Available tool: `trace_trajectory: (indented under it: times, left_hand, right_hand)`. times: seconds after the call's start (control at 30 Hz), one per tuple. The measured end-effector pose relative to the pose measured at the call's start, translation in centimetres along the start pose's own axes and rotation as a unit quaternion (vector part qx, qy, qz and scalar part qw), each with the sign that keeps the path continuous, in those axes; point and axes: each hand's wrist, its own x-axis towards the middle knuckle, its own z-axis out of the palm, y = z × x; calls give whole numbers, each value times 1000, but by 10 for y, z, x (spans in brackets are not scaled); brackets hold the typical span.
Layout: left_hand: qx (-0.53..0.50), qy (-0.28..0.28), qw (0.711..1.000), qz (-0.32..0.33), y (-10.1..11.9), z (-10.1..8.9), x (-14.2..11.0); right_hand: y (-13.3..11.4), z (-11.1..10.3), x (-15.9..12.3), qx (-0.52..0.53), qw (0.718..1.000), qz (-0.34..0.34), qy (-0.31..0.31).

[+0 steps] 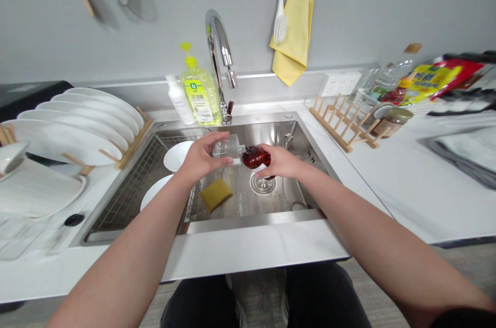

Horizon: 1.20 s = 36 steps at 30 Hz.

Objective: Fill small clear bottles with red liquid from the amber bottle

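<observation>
Over the steel sink (306, 155), my left hand (199, 158) is closed around a clear square glass container (228, 148), tipped on its side. My right hand (279, 161) grips a small dark red bottle (254, 156), its end held against the clear container's mouth. Both are above the drain (263, 183). A yellow sponge (215, 194) lies on the sink floor below my left hand.
Two white plates (176, 155) rest on a wire rack (127, 193) in the sink's left half. A faucet (219, 49) and a yellow dish-soap bottle (199, 90) stand behind. A plate rack (77, 121) is left, an empty wooden rack (344, 121), jars and bottles (391, 119) right.
</observation>
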Motion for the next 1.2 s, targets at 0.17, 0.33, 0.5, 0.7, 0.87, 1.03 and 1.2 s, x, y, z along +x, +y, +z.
trace_trajectory:
  times: [0.17, 0.33, 0.5, 0.7, 0.87, 1.03, 1.2]
  left_hand:
    - [4, 3, 1000, 2, -1, 0, -1]
    - [10, 4, 1000, 5, 1, 1, -2]
    - [18, 0, 1000, 12, 1, 0, -2]
    - [38, -3, 999, 24, 0, -1, -2]
    - [46, -8, 998, 31, -2, -1, -3]
    - [55, -13, 998, 31, -4, -2, -3]
    - [71, -17, 997, 36, -4, -3, -4]
  right_hand:
    - [-2, -2, 0, -12, 1000, 1, -2]
    - [-3, -2, 0, -19, 1000, 0, -5]
    - [-4, -2, 0, -22, 1000, 7, -4]
    - [-7, -1, -1, -16, 1000, 9, -7]
    - [-7, -1, -1, -30, 999, 11, -8]
    - [-6, -2, -1, -26, 999, 15, -12]
    - [-5, -1, 0, -28, 999, 14, -17]
